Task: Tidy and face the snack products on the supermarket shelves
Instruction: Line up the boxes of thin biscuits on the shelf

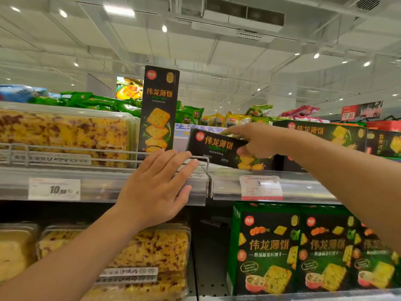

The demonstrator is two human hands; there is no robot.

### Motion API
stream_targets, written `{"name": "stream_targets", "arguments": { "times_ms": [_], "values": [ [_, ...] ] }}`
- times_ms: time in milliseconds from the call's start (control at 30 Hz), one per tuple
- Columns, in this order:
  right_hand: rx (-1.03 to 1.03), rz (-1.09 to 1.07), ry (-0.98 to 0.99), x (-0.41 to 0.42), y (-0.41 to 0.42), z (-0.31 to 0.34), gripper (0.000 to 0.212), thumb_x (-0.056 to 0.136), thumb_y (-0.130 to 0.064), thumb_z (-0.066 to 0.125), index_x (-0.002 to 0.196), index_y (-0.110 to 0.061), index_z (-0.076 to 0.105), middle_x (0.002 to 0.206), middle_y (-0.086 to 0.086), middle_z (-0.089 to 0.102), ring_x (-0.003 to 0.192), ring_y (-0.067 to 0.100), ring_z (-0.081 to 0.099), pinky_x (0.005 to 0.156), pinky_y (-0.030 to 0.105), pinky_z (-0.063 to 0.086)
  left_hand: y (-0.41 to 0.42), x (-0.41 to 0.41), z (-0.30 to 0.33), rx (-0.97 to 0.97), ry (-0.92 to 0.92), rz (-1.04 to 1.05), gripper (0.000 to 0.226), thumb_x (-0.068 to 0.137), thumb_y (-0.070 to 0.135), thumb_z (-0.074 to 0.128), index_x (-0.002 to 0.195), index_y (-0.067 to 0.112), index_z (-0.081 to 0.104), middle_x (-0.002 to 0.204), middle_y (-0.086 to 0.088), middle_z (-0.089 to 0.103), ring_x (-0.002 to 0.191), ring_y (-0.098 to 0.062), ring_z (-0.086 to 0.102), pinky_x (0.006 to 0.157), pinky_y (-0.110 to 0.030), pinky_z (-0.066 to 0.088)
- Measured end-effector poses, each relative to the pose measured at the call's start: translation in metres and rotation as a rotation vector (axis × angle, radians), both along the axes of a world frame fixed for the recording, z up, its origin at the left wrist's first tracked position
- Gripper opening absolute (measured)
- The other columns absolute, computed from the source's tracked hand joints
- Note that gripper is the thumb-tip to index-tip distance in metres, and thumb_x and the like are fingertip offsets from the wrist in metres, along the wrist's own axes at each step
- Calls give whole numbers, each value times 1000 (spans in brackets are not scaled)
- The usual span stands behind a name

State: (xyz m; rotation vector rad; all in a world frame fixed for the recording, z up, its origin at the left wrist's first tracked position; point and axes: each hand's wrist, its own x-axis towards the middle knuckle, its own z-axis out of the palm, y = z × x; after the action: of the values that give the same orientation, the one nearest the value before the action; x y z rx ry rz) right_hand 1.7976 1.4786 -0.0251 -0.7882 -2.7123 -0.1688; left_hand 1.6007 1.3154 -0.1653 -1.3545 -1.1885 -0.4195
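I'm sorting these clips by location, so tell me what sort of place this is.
A supermarket aisle, most likely. Shelf edges carry a price tag, rows of green cracker boxes face outward, and clear trays of yellow snack cake fill the shelves. The right hand holds a black cracker box.

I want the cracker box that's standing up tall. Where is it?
In the head view, the tall black cracker box stands upright on the top shelf, centre-left, between the clear cake trays and the box the right hand grips.
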Motion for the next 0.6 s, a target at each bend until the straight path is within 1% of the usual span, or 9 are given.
{"name": "stream_targets", "arguments": {
  "times_ms": [67,200,267,333,400,433,467,533,600],
  "values": [
    [30,-5,-83,-1,0,-3,64,94,-19,59,144,-46,32,141,-3,49,111,18,51,87,35,47,0,0,0,-6,-2,5,48,91,33,52,132,7,59,134,-14,57,120,-36,55,107,-49,36],
    [81,-24,-163,1,-2,-4,63,95,-21,57,146,-44,28,136,-3,52,103,15,51,80,32,43,0,0,0,-13,-9,19,48,91,33,52,130,7,59,134,-14,57,120,-36,54,107,-49,36],
    [98,-25,-174,2,-3,-4,63,95,-22,57,146,-45,28,135,-4,52,102,15,51,80,32,45,0,1,0,-17,-12,18,48,91,34,52,130,6,59,134,-14,57,120,-36,54,107,-49,36],
    [97,-21,-180,2,-3,-4,63,95,-22,57,145,-47,28,136,-4,51,105,17,54,86,37,50,0,1,0,-17,-14,20,48,91,34,51,129,6,59,134,-14,57,121,-36,54,107,-49,36],
    [100,-18,-181,3,-4,-3,64,94,-21,58,144,-48,29,138,-4,51,110,19,54,92,42,50,0,1,0,-12,-17,16,47,91,33,52,129,6,60,134,-15,57,121,-36,54,107,-48,36],
    [98,-14,-176,3,-5,-1,64,94,-20,58,144,-48,30,139,-4,50,111,19,53,92,42,50,0,1,0,-6,-19,9,47,91,33,52,128,6,61,134,-15,57,121,-36,54,107,-48,36],
    [87,-8,-171,4,-6,0,64,93,-19,59,143,-48,32,139,-5,50,110,19,53,90,40,50,0,1,0,-3,-21,3,46,91,32,53,128,6,61,134,-15,57,121,-36,54,107,-48,37],
    [54,4,-169,6,-7,1,63,93,-19,60,142,-48,33,138,-5,52,104,16,53,81,35,50,1,1,-1,-3,-25,2,46,91,32,53,128,5,61,134,-15,57,122,-36,53,107,-49,37],
    [42,7,-168,8,-7,2,63,93,-20,61,142,-49,33,137,-6,52,101,14,52,74,32,47,1,2,-2,-2,-26,8,46,91,32,53,128,6,61,134,-15,57,122,-36,52,108,-48,36]
  ]
}}
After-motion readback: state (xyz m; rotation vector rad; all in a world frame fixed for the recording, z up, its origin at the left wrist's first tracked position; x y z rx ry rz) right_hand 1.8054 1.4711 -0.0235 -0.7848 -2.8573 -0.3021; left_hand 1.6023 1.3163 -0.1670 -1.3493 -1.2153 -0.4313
